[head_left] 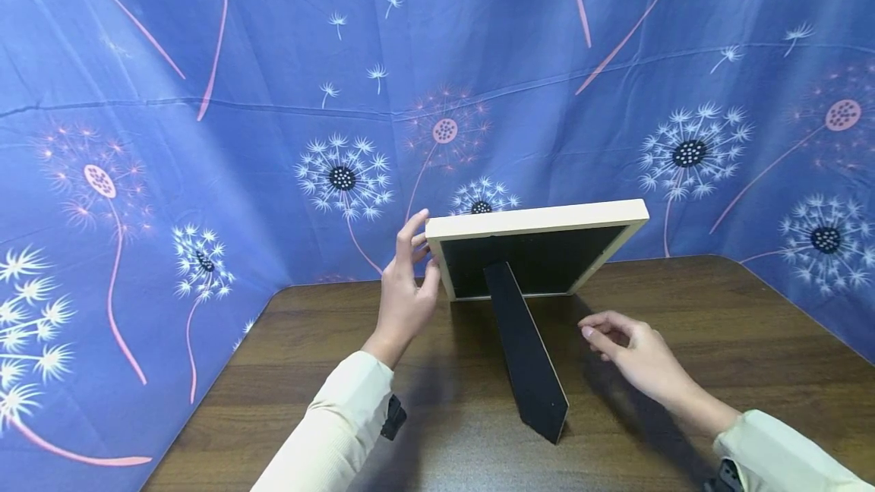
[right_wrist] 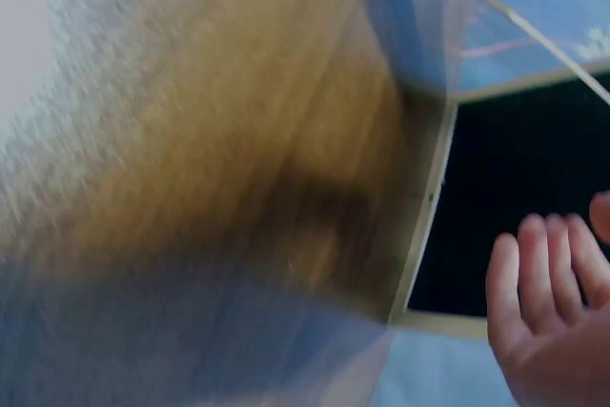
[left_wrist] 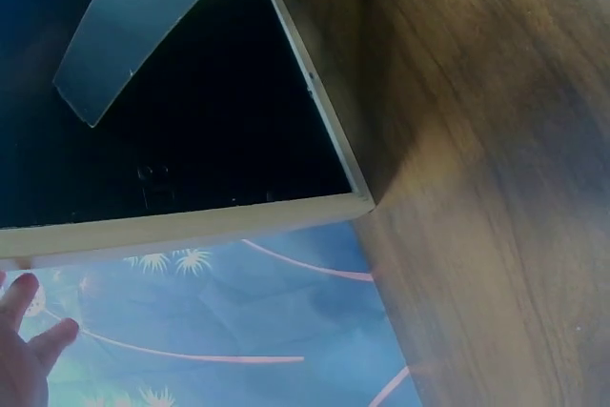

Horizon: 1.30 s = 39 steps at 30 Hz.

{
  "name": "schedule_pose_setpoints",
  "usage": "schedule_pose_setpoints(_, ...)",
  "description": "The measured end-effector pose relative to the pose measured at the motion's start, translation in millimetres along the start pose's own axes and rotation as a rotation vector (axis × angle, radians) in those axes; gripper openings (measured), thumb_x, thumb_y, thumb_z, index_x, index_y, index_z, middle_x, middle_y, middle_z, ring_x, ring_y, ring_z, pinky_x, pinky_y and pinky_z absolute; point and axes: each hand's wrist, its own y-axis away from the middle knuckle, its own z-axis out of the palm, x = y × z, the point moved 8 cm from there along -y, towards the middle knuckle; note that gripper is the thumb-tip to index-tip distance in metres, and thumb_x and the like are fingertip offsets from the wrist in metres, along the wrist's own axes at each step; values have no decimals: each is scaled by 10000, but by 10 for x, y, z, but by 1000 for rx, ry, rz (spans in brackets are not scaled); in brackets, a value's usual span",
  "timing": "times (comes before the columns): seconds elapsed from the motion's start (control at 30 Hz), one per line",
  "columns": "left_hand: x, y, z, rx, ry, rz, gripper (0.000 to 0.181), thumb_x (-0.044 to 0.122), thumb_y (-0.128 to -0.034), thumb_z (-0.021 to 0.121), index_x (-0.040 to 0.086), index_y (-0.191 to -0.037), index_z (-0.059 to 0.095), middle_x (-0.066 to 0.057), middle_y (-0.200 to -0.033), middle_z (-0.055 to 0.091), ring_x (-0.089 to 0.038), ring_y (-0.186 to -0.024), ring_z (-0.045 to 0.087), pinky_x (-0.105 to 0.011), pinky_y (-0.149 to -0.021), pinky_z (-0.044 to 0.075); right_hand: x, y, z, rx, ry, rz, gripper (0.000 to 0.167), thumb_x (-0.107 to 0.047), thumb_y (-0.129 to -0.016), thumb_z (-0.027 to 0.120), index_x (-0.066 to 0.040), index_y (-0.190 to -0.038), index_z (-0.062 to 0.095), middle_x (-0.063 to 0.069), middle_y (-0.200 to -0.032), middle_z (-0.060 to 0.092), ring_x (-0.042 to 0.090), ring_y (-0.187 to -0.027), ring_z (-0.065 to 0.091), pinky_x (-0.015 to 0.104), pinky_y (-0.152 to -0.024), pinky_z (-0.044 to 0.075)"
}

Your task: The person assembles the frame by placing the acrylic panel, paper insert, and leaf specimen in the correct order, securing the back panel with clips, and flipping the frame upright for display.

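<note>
A picture frame (head_left: 540, 220) with a pale wooden border stands on the table, its black back towards me. From that back a black easel leg (head_left: 526, 355) slants down to the tabletop. My left hand (head_left: 409, 291) is at the frame's left side near the upper corner, fingers spread and loosely bent. In the left wrist view some fingertips (left_wrist: 21, 295) show just beside the border; whether they touch it I cannot tell. To the right of the leg, my right hand (head_left: 632, 351) hovers above the table, fingers loosely curled, holding nothing.
The brown wood-grain table (head_left: 301, 370) lies under everything. Behind it and along its sides hangs a blue cloth (head_left: 260, 150) printed with dandelions. Dark wrist straps (head_left: 393, 417) show at both sleeves.
</note>
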Motion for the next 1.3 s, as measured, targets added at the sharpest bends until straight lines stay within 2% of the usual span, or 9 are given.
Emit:
schedule_pose_setpoints(0.1,-44,18,-22,-2,77,-72,615,-31,-997,474,239,-1538,363,-167,-1388,609,-312,-1217,643,-490,-945,564,59,-39,-201,120,-6,21,265,-152,-1035,602,42,-1207,654,70,-1014,697,-13,-801,618,224,-670,568)
schedule_pose_setpoints(0.2,-61,21,-49,12,125,-106,506,47,-1052,412,219,-1528,405,-159,-1395,609,-297,-1243,626,-499,-994,534,62,-89,-409,239,-65,3,270,-124,-1046,572,68,-1228,625,-96,-992,680,-72,-805,597,167,-662,552)
schedule_pose_setpoints(0.33,-86,8,-66,25,178,-161,400,207,-1113,345,162,-1481,496,-156,-1361,636,-301,-1210,647,-500,-1023,514,-38,-160,-643,377,-188,-48,184,-156,-1080,507,-106,-1188,647,-275,-955,622,-90,-853,612,118,-689,542)
schedule_pose_setpoints(0.47,-138,-15,-54,34,224,-254,437,278,-1132,302,79,-1411,574,-172,-1294,673,-310,-1171,668,-493,-1020,513,-219,-224,-816,466,-287,-108,196,-228,-1106,432,-265,-1171,613,-229,-991,643,-52,-919,624,100,-720,533)
schedule_pose_setpoints(0.6,-180,-31,-35,43,262,-334,472,276,-1136,283,11,-1361,602,-183,-1259,687,-317,-1165,656,-481,-963,505,-403,-282,-938,504,-366,-166,239,-274,-1113,389,-262,-1150,625,-178,-1002,673,-9,-936,631,95,-741,525)
schedule_pose_setpoints(0.67,-200,-35,-18,43,298,-365,471,265,-1135,290,-15,-1350,603,-195,-1252,683,-326,-1173,636,-481,-953,490,-477,-309,-977,516,-346,-170,247,-292,-1113,380,-281,-1129,626,-181,-992,674,-3,-939,632,95,-754,519)
schedule_pose_setpoints(0.9,-246,-34,37,30,392,-466,454,292,-1123,354,-23,-1339,600,-197,-1285,644,-317,-1252,562,-540,-1017,451,-644,-367,-1015,566,-206,-63,140,-384,-1062,514,-344,-998,632,-260,-848,643,-43,-836,598,73,-732,458)
schedule_pose_setpoints(1.03,-249,-36,53,33,410,-481,413,288,-1112,392,-28,-1263,611,-174,-1221,637,-290,-1225,552,-534,-1013,455,-711,-375,-1019,581,-135,-28,62,-414,-1006,612,-353,-1013,623,-265,-835,615,-28,-792,559,125,-693,409)
schedule_pose_setpoints(1.3,-208,-35,46,45,411,-453,346,259,-1101,439,-26,-1173,622,-30,-1001,630,-151,-976,542,-308,-833,450,-718,-416,-1049,580,-55,3,273,-432,-966,662,-181,-1074,647,-251,-816,572,-8,-778,525,193,-693,371)
